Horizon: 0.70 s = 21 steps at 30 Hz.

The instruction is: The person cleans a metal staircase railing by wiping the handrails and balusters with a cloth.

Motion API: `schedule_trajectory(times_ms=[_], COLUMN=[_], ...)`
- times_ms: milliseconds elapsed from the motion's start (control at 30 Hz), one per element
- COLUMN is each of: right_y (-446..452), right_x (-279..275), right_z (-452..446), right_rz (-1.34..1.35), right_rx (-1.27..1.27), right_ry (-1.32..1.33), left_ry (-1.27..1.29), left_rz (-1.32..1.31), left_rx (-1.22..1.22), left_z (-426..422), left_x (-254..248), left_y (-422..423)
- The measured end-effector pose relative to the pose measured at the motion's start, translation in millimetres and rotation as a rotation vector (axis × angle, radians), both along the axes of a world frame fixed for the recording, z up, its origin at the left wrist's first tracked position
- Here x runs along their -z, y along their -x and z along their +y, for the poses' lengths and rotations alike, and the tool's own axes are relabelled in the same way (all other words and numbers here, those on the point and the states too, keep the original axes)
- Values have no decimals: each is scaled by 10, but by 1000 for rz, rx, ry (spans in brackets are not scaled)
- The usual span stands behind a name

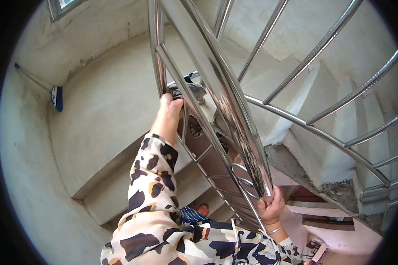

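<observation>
My left hand [170, 104] is stretched forward to the stair railing, its fingers closed on a crumpled grey-and-black cloth [194, 91] beside the slim metal bars. Part of the cloth is hidden behind a bar. Lower on the right, my right hand [272, 206], with a bracelet on its wrist, grips the near end of the thick, shiny handrail [234, 104]. Both forearms are in patterned sleeves.
Concrete steps [119, 194] lie below on the left, and more steps [320, 119] with rough edges rise on the right. Thin balusters [327, 51] fan out there. A blue-headed broom [56, 98] leans by the wall. A stairwell drops to a lower floor [340, 260].
</observation>
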State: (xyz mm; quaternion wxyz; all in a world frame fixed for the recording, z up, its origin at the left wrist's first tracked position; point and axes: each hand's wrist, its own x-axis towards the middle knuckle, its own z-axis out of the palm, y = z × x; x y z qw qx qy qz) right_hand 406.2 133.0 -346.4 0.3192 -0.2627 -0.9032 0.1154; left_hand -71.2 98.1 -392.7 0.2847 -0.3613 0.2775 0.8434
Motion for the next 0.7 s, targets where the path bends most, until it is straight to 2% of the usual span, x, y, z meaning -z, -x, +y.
schedule_trajectory(times_ms=[67,200,267,333,433,467,533,567,633,700], right_y=[17,19,-10,-14,-31,-23,-4,8,32,36], right_x=[-59,-70,-45,-47,-23,-25,-45,-47,-50,-55], right_z=[-9,-12,-6,-8,-13,-19,-13,-9,-4,-17], right_rz=[-48,-28,-45,-46,-54,-52,-48,-51,-12,-17], right_rx=[-14,-34,-14,1,4,2,-6,-5,-24,-14], right_ry=[16,76,125,149,151,152,92,89,24,40], left_ry=[-249,-281,-196,-30,68,69,342,506,527,647], left_rz=[133,368,885,1060,1318,1320,1382,1431,1359,1296], left_rx=[-62,41,117,-38,-39,-40,-121,-256,-249,-250], left_z=[-38,-440,-699,-865,-983,-900,-665,-555,-451,-350], left_x=[289,-3,-223,-791,-1146,-1096,-821,-719,-408,187], left_y=[196,149,122,-40,28,81,194,129,-29,43])
